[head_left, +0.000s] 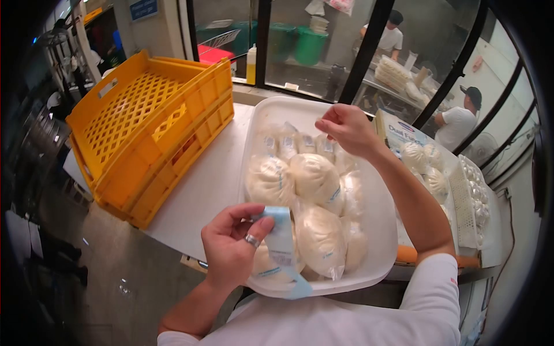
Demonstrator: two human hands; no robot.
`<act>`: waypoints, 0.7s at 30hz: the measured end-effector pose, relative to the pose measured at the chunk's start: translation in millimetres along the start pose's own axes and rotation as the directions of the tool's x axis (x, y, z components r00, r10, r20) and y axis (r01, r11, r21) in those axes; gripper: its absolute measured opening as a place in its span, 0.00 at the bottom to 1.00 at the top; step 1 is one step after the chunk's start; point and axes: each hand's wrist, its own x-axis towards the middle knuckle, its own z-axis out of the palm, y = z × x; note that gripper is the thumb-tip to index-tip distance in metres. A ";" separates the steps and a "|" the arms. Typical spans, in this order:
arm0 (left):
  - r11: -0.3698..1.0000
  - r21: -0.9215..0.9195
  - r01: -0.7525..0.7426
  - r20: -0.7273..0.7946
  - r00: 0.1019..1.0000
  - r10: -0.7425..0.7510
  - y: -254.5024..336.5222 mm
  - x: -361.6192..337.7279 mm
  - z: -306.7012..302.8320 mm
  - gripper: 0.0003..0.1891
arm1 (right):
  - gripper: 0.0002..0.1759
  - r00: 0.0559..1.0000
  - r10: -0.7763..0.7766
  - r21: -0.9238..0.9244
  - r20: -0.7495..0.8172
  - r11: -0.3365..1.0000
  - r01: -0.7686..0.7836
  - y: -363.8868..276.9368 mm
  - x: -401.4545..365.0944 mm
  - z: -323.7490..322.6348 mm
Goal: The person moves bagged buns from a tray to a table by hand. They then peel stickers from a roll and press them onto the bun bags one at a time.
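My left hand [228, 245], with a ring on one finger, pinches the top of a light-blue strip of labels [280, 239]. The strip hangs down over the near-left buns, and printing shows on it. Below both hands is a white plastic tray [378, 259] holding several large white buns [315, 177] in clear bags, some with blue print. Smaller wrapped pieces [287, 145] line its far end. Over the tray's far right part, my right hand [349, 130] is raised with fingers curled and pressed together. Whatever may be between those fingertips is hidden.
Stacked yellow crates [156, 132] stand left on the white table [190, 207]. More bagged buns [430, 173] and a white perforated basket [461, 207] lie to the right. Behind the window stands a bottle of yellow liquid [251, 64]; people in white shirts [459, 124] are beyond.
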 end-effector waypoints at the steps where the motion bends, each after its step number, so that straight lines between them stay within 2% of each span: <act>1: 0.999 -0.035 -0.027 -0.009 1.000 0.027 -1.6 0.4 -0.9 0.13 | 0.18 0.994 -0.010 0.289 0.106 0.957 -0.021 -20.6 -28.0 3.1; 3: 0.994 -0.057 -0.094 -0.030 0.995 0.092 -2.9 -1.1 -1.8 0.11 | 0.14 0.962 -0.075 0.500 0.263 0.863 -0.070 -66.4 -99.9 18.0; 5: 0.983 -0.093 -0.160 -0.076 0.985 0.153 -4.4 -2.6 0.9 0.11 | 0.15 0.932 -0.136 0.324 0.336 0.946 0.021 -102.2 -153.1 32.4; 7: 0.970 -0.133 -0.202 -0.083 0.978 0.192 -7.4 -3.7 0.4 0.12 | 0.16 0.932 -0.116 0.427 0.345 0.903 -0.046 -102.2 -175.8 59.6; 9: 0.957 -0.163 -0.240 -0.083 0.970 0.229 -10.4 -2.8 -1.7 0.12 | 0.13 0.960 -0.141 0.421 0.242 0.907 0.028 -96.5 -182.3 67.1; 10: 0.956 -0.184 -0.227 -0.029 0.974 0.225 -9.9 -3.7 -6.2 0.15 | 0.13 0.973 -0.155 0.441 0.170 0.895 0.065 -97.4 -184.2 67.9; 13: 0.977 -0.190 -0.095 0.127 0.985 0.120 5.2 -5.6 -4.2 0.19 | 0.11 0.977 -0.209 0.412 -0.048 0.887 0.210 -106.5 -193.4 69.7; 15: 0.980 -0.198 0.001 0.199 0.979 0.039 6.0 -3.9 -5.3 0.21 | 0.11 0.941 -0.259 0.349 -0.217 0.880 0.323 -109.2 -197.6 75.4; 16: 0.980 -0.195 0.049 0.234 0.972 -0.002 6.3 -3.4 -5.7 0.22 | 0.12 0.933 -0.294 0.298 -0.207 0.889 0.347 -110.5 -199.2 73.7; 18: 0.983 -0.173 0.054 0.256 0.967 -0.008 8.6 -4.8 -1.9 0.23 | 0.16 0.915 -0.359 0.201 -0.186 0.897 0.393 -111.9 -201.7 69.8; 21: 0.985 -0.156 0.074 0.286 0.958 -0.027 8.8 -4.2 -1.7 0.24 | 0.25 0.877 -0.448 0.162 -0.172 0.866 0.474 -111.4 -204.2 68.2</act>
